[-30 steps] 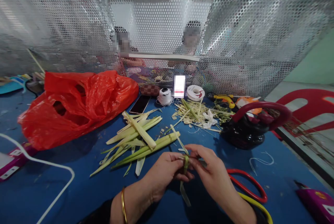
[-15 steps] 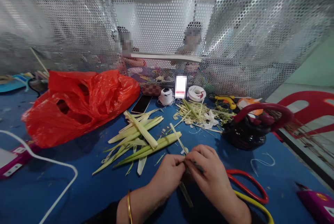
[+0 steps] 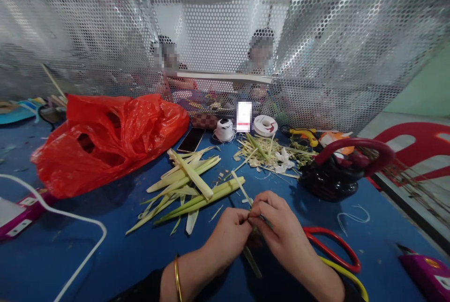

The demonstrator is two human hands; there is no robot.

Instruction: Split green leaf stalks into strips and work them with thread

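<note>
My left hand (image 3: 227, 238) and my right hand (image 3: 281, 231) meet low in the middle, over the blue table (image 3: 105, 264). Both pinch a narrow green leaf strip (image 3: 252, 260), whose free end hangs down between them toward me. The fingers of both hands are closed round the strip, thumbs touching. A gold bangle (image 3: 177, 276) sits on my left wrist. Just beyond the hands lies a pile of pale green leaf strips (image 3: 186, 184).
A red plastic bag (image 3: 108, 138) lies at the left, a white cable (image 3: 70, 231) near it. Red-handled scissors (image 3: 333, 250) rest at my right, a dark basket (image 3: 333, 175) beyond. Leaf scraps (image 3: 270, 152), thread spools (image 3: 225, 129) and a phone (image 3: 191, 139) lie before a perforated metal screen (image 3: 333, 58).
My hands have closed tighter together on the strip; the green loop seen between the fingers earlier is now hidden. The hands shifted slightly up and right.
</note>
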